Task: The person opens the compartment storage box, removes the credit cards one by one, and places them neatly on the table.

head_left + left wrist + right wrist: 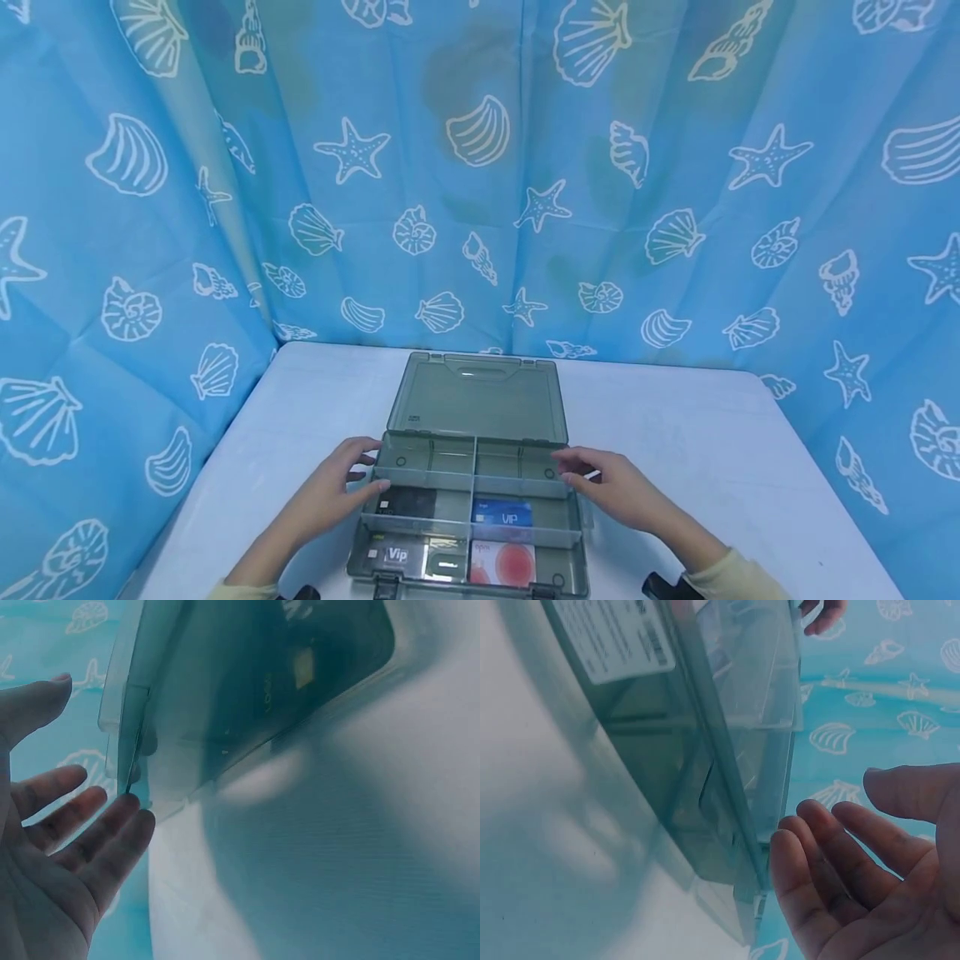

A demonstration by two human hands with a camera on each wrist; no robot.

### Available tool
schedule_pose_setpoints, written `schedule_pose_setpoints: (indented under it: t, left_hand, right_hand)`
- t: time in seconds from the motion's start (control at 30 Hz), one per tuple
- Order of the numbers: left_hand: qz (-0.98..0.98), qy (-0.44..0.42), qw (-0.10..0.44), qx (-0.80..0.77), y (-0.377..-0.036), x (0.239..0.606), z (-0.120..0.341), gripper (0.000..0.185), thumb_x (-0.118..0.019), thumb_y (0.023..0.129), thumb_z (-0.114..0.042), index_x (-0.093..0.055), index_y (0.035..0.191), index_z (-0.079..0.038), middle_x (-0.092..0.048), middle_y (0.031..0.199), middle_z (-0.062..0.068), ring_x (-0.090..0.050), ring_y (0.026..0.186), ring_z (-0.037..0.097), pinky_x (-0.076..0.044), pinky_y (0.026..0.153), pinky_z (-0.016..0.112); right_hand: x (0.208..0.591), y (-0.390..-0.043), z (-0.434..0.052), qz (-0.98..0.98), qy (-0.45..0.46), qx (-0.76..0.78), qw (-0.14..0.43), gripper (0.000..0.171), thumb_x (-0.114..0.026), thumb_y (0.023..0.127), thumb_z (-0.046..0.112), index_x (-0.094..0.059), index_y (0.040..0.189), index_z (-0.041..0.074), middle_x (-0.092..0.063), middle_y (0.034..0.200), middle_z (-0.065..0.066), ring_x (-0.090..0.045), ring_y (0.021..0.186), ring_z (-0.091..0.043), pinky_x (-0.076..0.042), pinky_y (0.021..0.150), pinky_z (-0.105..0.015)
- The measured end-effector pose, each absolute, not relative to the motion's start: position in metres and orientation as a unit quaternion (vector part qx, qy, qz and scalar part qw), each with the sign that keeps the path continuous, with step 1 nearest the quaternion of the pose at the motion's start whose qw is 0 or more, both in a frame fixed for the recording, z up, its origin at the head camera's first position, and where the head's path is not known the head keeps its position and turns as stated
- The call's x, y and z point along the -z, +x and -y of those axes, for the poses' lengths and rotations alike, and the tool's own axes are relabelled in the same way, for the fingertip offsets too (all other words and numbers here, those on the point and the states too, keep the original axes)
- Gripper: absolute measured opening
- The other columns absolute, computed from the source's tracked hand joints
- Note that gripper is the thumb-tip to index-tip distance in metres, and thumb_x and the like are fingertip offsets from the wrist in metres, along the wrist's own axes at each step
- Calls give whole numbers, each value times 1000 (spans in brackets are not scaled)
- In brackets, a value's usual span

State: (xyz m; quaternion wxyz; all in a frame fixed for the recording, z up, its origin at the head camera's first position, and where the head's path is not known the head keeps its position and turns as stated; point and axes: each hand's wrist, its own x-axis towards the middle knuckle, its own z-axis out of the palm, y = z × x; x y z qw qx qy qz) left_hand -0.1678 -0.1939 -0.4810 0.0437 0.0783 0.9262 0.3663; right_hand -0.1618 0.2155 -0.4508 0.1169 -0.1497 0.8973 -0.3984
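A grey-green see-through compartment box [471, 479] lies on the white table [712, 467], its lid [477, 398] standing open at the back. Cards lie in the front compartments: a blue VIP card [502, 512], a dark card [405, 502], a black VIP card [395, 556] and a red-and-white card [502, 563]. My left hand [347, 477] reaches to the box's left edge with straight fingers [90, 840] beside the box wall [225, 712]. My right hand [600, 479] is at the right edge, its fingers [817, 855] straight next to the box side [727, 772]. Neither hand holds anything.
A blue curtain [480, 167] printed with shells and starfish hangs close behind and to both sides of the table. Bare table surface lies left and right of the box. Dark objects [663, 587] sit at the table's front edge.
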Motion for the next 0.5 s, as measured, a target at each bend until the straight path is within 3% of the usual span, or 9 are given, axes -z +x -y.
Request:
schedule_pose_setpoints:
  t: [0.33,0.5]
  left_hand:
    - [-929,89,73,-352,-159,484,197,81,-86,81,-43,-51,148,-13,-51,151,11,-53,133,34,-55,102,48]
    - [-925,100,96,-354,-158,485,198,81,-86,80,-45,-54,147,-14,-51,152,12,-49,138,35,-53,105,50]
  right_hand:
    - [450,-152,-211,-890,-148,409,136,33,-65,100,15,-66,131,3,-71,119,-10,-66,109,-25,-62,86,-39]
    - [451,-149,-211,-885,-171,408,148,33,-65,101,16,-65,131,1,-71,116,-9,-66,107,-24,-61,88,-43]
